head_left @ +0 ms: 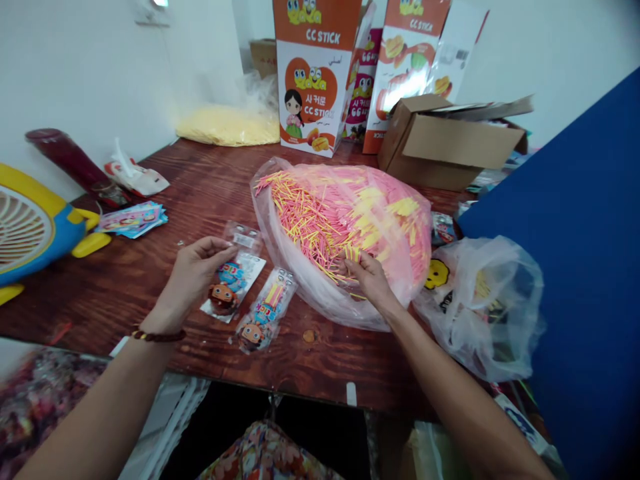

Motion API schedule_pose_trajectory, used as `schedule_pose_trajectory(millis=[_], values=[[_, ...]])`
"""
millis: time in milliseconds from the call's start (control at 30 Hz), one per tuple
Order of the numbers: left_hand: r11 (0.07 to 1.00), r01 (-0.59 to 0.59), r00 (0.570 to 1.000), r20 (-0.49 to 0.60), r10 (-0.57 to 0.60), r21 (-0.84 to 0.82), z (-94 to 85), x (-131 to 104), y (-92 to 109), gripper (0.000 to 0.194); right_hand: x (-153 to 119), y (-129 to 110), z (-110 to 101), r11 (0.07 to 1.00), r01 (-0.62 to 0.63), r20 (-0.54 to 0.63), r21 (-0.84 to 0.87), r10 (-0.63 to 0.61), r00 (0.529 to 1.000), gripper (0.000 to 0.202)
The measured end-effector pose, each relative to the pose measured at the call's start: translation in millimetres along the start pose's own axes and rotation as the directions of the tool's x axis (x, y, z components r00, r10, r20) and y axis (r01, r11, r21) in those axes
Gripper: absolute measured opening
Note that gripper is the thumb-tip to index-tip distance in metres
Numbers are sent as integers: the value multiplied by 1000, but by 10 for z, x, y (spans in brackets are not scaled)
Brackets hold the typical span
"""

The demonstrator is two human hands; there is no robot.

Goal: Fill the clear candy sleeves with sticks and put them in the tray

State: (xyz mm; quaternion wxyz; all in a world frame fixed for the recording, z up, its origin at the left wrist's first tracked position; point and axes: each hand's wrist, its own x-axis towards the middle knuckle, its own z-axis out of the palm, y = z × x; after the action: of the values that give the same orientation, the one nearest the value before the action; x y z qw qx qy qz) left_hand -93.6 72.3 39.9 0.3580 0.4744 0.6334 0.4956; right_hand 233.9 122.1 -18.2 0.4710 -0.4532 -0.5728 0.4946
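My left hand (200, 267) is closed in a pinch at the top of a printed clear packet (239, 280) with a cartoon face on it. A similar packet (267, 308), with pink and yellow sticks inside, lies flat to its right. My right hand (369, 279) reaches over the near rim of a large clear plastic bag (320, 303). Its fingers are closed on a few thin yellow and pink sticks (353, 254). A heap of loose pink and yellow sticks (310, 227) fills the bag. Another clear packet (243, 238) lies just behind my left fingers.
Printed cartons (313, 87) and an opened brown cardboard box (450, 143) stand at the back. A yellow-and-blue fan (60, 230), printed sachets (134, 219) and a wipes pack (135, 179) are on the left. A crumpled plastic bag (505, 287) sits beside a blue panel (575, 267).
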Motion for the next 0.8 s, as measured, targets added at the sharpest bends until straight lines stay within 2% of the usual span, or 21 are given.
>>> schedule_pose_trajectory(millis=[67, 167, 300, 500, 633, 800], values=[[996, 15, 998, 62, -10, -84, 142, -124, 97, 33, -77, -70, 69, 998, 13, 41, -54, -11, 999, 27], [992, 57, 976, 215, -32, -113, 385, -313, 128, 31, -172, -149, 160, 992, 80, 107, -99, -70, 992, 23], [980, 89, 950, 312, -30, -178, 589, -488, 51, 29, -249, -239, 226, 993, 120, 197, 6, -119, 973, 21], [968, 89, 948, 319, -9, -236, 587, -552, -17, 29, -338, -334, 270, 986, 98, 259, 132, -130, 957, 24], [964, 98, 965, 261, -31, -248, 579, -565, 26, 31, -386, -351, 288, 985, 116, 265, 125, -146, 953, 25], [970, 110, 965, 258, -51, -217, 610, -592, 133, 31, -426, -346, 285, 982, 163, 266, 97, -183, 946, 20]])
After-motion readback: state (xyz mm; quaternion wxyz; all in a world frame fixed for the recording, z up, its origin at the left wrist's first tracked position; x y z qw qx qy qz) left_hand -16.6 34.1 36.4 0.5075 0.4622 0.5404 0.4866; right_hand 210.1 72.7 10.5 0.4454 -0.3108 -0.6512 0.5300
